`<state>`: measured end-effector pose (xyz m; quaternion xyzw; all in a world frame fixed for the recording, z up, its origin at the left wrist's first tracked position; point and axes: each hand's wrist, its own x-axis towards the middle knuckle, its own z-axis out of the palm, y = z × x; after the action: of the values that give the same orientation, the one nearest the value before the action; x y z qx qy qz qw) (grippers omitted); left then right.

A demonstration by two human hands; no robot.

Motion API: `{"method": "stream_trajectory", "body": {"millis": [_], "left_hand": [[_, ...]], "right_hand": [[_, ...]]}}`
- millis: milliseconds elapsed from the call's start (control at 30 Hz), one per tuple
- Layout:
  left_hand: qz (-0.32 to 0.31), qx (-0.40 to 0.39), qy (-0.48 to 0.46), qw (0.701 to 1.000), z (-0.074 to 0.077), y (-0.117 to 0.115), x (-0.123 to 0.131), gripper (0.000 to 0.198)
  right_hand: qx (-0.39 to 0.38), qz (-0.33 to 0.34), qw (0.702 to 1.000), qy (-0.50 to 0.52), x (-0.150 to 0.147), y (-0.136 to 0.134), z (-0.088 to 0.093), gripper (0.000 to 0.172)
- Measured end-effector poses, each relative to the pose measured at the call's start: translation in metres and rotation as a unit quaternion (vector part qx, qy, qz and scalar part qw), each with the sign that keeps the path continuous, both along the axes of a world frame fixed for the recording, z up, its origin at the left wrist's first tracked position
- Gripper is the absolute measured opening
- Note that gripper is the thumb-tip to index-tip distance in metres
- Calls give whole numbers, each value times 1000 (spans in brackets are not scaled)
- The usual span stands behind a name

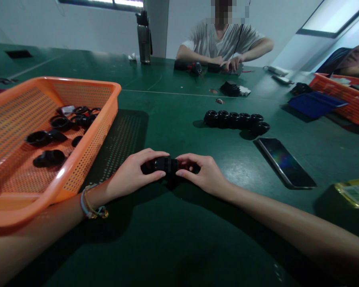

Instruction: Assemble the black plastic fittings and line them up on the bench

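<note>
Between my two hands is a black plastic fitting [169, 163], lying sideways just at the green table's surface. The thumb and fingers of my left hand [143, 167] are closed around its left end. From the other side, my right hand [200, 171] pinches the right end. A ribbed collar shows in the middle; the ends are partly covered by my fingers. Farther off stands a row of several similar black fittings [233, 119], with one more black piece [259, 128] in front of its right end.
On the left an orange basket [110, 115] holds several loose black parts. A phone [287, 163] lies to the right, near a yellow-edged container [354, 193]. Farther back are a blue tray [315, 104], another orange basket [341, 95], a tumbler [144, 40] and a person [215, 44] working.
</note>
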<state>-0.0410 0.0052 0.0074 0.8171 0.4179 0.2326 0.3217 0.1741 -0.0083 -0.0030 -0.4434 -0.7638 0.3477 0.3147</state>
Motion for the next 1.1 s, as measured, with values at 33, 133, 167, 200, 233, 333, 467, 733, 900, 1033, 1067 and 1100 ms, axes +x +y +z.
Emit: {"method": "stream_trajectory", "body": {"millis": [33, 133, 167, 200, 233, 333, 467, 733, 900, 1033, 1067, 1100], "left_hand": [[1, 0, -1, 1000, 0, 0, 0, 40], [3, 0, -3, 1000, 0, 0, 1, 40], [3, -1, -4, 1000, 0, 0, 1, 39], [3, -2, -5, 1000, 0, 0, 1, 39], [2, -3, -6, 1000, 0, 0, 1, 39], [1, -2, -7, 1000, 0, 1, 0, 39], [3, 1, -5, 1000, -1, 1, 0, 38], [0, 1, 2, 1000, 0, 1, 0, 40], [0, 5, 2, 1000, -1, 1, 0, 40], [2, 4, 1, 1000, -1, 1, 0, 40], [2, 3, 1, 1000, -1, 1, 0, 40], [2, 3, 0, 1000, -1, 1, 0, 40]], "right_hand": [[-1, -1, 1000, -1, 0, 0, 0, 20], [-2, -2, 1000, -4, -1, 0, 1, 20], [1, -1, 1000, -3, -1, 0, 1, 20], [4, 1, 1000, -2, 0, -1, 1, 20], [8, 3, 1000, 0, 0, -1, 1, 21], [22, 8, 1000, 3, 1, 0, -1, 24], [27, 8, 1000, 10, 1, 0, -4, 32], [21, 12, 1000, 11, 1, 1, -3, 26], [15, 7, 1000, 20, 0, 1, -4, 26], [11, 1, 1000, 21, 0, 1, -5, 27], [10, 0, 1000, 20, 0, 1, -5, 27], [10, -1, 1000, 19, 0, 1, -5, 27]]}}
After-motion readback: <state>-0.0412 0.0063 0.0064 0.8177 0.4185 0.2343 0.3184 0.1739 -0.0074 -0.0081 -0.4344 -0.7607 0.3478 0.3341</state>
